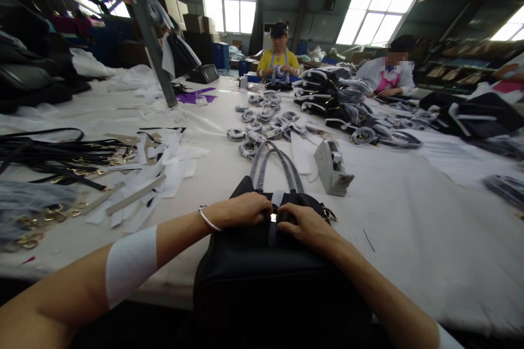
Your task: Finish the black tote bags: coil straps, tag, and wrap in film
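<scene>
A black handbag [262,267] stands at the table's near edge, close to my body. Its two handles [282,166], wrapped in clear film, rise from the far side. A strap with a shiny metal clasp [273,217] runs over the middle of its top. My left hand [249,210] is closed on the bag's top edge, just left of the clasp. From the right, my right hand [305,223] has its fingers curled against the bag beside the same clasp. Both sets of fingertips are partly hidden. A grey tape dispenser [332,168] sits beyond the bag to the right.
Wrapped, coiled straps [266,114] lie mid-table. Black straps with gold hooks [69,155] and paper strips [164,174] spread at left. Black bags [327,92] are piled far right of centre. A metal post [151,38] rises at left. Two people work across the table.
</scene>
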{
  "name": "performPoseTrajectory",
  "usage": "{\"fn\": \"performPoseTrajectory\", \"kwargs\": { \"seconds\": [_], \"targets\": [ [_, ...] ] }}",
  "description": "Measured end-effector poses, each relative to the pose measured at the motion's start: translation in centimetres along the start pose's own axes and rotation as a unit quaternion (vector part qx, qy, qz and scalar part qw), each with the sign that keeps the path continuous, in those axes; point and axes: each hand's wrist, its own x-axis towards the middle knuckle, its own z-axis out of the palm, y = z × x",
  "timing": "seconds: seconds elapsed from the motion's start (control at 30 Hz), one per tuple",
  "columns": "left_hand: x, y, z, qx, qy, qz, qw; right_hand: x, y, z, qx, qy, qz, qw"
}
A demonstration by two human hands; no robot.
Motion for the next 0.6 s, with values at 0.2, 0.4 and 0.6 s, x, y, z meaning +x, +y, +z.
{"fn": "performPoseTrajectory", "kwargs": {
  "seconds": [0.2,0.4,0.6],
  "targets": [
    [-2.9,-0.1,-1.2,0.063,0.033,-0.022,0.997,-0.2,-0.8,0.2,-0.085,-0.071,-0.031,0.993],
    [-5.6,-2.5,0.5,-0.128,0.173,-0.217,0.952,0.4,0.3,0.6,-0.032,-0.119,-0.081,0.989],
    [-3.6,-2.9,1.9,-0.177,0.203,-0.223,0.937,1.5,1.7,1.1,-0.047,-0.038,-0.089,0.994]
  ]
}}
